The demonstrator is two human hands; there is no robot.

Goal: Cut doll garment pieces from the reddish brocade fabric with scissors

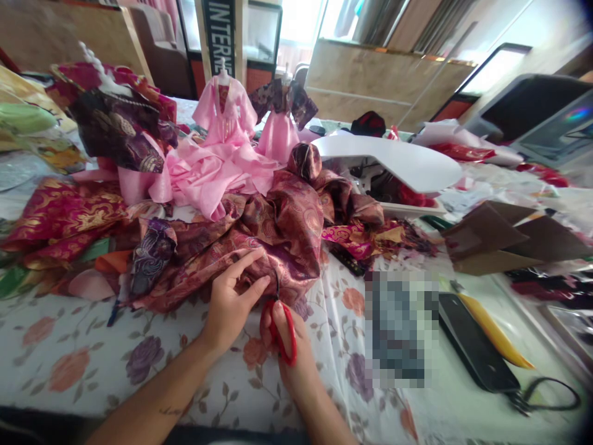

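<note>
Two bare forearms reach in from the bottom of the frame over one tabletop covered in a floral cloth. The left hand, just left of the lower centre, rests on the fabric with its thumb and index finger spread apart; its other fingers are partly hidden. The right hand, lower centre, is closed around one pair of red-handled scissors, whose dark blades point up at the near edge of the patterned fabric; whether they are cutting into it cannot be told.

That one reddish-brown patterned fabric lies heaped in the middle of the frame. Behind it spreads one mass of pink cloth. Three dressed forms stand farther back: one pink-robed form and one dark-topped form at upper centre, and one larger form at upper left.

One magenta and gold cloth lies at left. One white oval board sits right of upper centre, one brown cardboard piece at right, and one black flat device beside one yellow object at lower right.
</note>
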